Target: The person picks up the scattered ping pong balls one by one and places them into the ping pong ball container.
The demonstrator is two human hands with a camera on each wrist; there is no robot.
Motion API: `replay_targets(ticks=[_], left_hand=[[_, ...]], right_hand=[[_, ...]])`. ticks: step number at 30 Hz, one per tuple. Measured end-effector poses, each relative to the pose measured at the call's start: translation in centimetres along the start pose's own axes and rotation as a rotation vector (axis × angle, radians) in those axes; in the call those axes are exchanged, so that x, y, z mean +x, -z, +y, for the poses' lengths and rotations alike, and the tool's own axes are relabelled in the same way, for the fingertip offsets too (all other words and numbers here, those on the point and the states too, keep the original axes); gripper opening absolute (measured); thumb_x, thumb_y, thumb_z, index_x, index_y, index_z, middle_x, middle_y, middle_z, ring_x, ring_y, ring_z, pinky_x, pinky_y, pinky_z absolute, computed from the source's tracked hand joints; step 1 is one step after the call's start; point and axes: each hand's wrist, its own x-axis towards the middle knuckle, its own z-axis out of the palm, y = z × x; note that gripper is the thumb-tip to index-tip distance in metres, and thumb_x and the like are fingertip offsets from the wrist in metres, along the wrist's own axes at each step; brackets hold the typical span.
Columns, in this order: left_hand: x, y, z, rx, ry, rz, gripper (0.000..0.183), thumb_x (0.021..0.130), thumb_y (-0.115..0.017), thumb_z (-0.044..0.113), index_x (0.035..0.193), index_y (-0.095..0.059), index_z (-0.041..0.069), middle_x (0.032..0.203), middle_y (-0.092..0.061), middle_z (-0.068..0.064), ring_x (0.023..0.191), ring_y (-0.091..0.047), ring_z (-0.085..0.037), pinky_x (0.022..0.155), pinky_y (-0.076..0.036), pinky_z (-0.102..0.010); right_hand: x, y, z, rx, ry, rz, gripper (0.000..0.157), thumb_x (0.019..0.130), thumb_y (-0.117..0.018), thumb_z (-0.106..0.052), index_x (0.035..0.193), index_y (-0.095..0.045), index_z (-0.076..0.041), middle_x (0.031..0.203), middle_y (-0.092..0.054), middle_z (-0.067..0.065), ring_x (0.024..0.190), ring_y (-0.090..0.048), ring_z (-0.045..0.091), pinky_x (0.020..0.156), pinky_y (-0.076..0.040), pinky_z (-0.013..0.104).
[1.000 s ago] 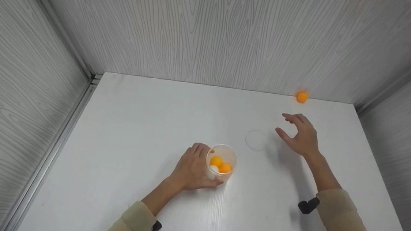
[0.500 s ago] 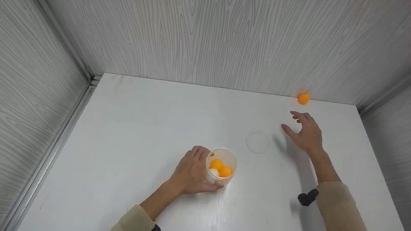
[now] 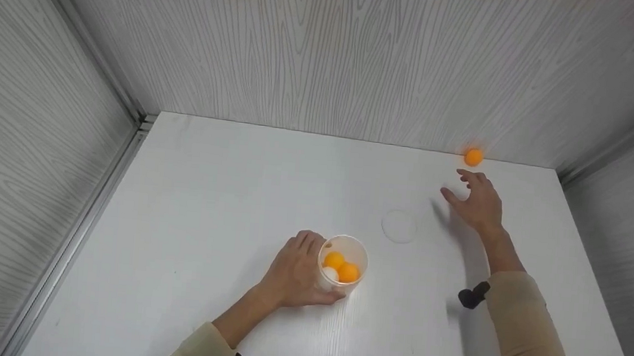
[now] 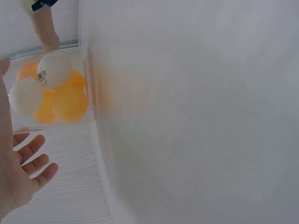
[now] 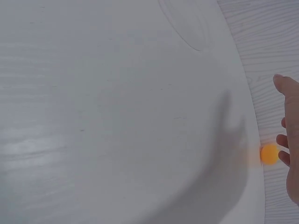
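Observation:
My left hand [image 3: 295,272] grips a clear plastic cup [image 3: 354,249], thumb on the near side and fingers around the far side. Inside lie several table tennis balls; the left wrist view shows white balls [image 4: 27,96] and orange balls [image 4: 70,103] through the wall. Farther off, my right hand [image 3: 479,205] hovers over the table with thumb and fingers spread apart, holding nothing. Just beyond its fingertips a single orange table tennis ball [image 3: 473,157] rests at the back wall. The right wrist view also has this orange ball [image 5: 269,154], partly behind the fingers.
A thin transparent disc, perhaps a lid [image 3: 399,226], lies flat on the white table [image 3: 225,193] between the hands. Wood-grain panels rise at the back [image 3: 326,54] and on both sides. A metal rail [image 3: 72,232] runs along the left edge.
My right hand has moved right and slightly farther away, closing on the loose orange ball. The left hand still holds the cup; the head view has shifted slightly.

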Motion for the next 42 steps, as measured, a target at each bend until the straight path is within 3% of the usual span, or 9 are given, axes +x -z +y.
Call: replay_targets(ticks=[10,22,29,36,42], left_hand=[[0.0,0.1,-0.1,-0.012,-0.002,-0.006,0.09,0.075,-0.072,0.079,0.13,-0.053,0.011,0.122,-0.059,-0.002,0.118,-0.053,-0.02,0.1,-0.051,-0.035],[0.2,0.3,0.0,-0.006,0.002,-0.008,0.089,0.074,-0.071,0.08,0.129,-0.052,0.013,0.12,-0.058,0.0,0.116,-0.053,-0.018,0.099,-0.052,-0.033],[0.1,0.3,0.0,-0.013,0.003,-0.012,0.088,0.074,-0.07,0.081,0.129,-0.052,0.014,0.119,-0.058,0.0,0.116,-0.053,-0.018,0.1,-0.052,-0.034],[-0.1,0.3,-0.1,0.015,-0.006,-0.005,0.088,0.075,-0.068,0.082,0.13,-0.053,0.014,0.12,-0.058,0.0,0.116,-0.053,-0.018,0.099,-0.052,-0.034],[0.0,0.4,-0.2,0.008,0.001,-0.041,0.089,0.076,-0.067,0.083,0.132,-0.052,0.015,0.122,-0.058,0.0,0.118,-0.052,-0.018,0.102,-0.051,-0.035]], right_hand=[[3.2,0.1,0.8,-0.056,-0.076,-0.07,0.071,0.101,-0.062,-0.048,0.157,-0.043,-0.008,0.15,-0.05,0.027,0.134,-0.049,0.049,0.112,-0.041,0.069],[6.4,0.8,3.0,-0.154,-0.149,-0.183,0.083,0.102,-0.057,-0.053,0.163,-0.029,-0.005,0.158,-0.037,0.034,0.141,-0.039,0.059,0.113,-0.036,0.075],[7.7,0.6,3.8,-0.145,-0.208,-0.251,0.083,0.105,-0.054,-0.049,0.168,-0.018,-0.009,0.168,-0.025,0.032,0.147,-0.031,0.058,0.118,-0.029,0.077],[9.1,0.7,3.8,-0.144,-0.206,-0.292,0.082,0.106,-0.052,-0.047,0.17,-0.011,-0.015,0.173,-0.016,0.028,0.147,-0.028,0.06,0.118,-0.028,0.078],[9.5,0.6,3.4,-0.12,-0.21,-0.322,0.077,0.106,-0.053,-0.042,0.168,-0.015,-0.018,0.17,-0.019,0.029,0.142,-0.03,0.06,0.115,-0.026,0.08]])
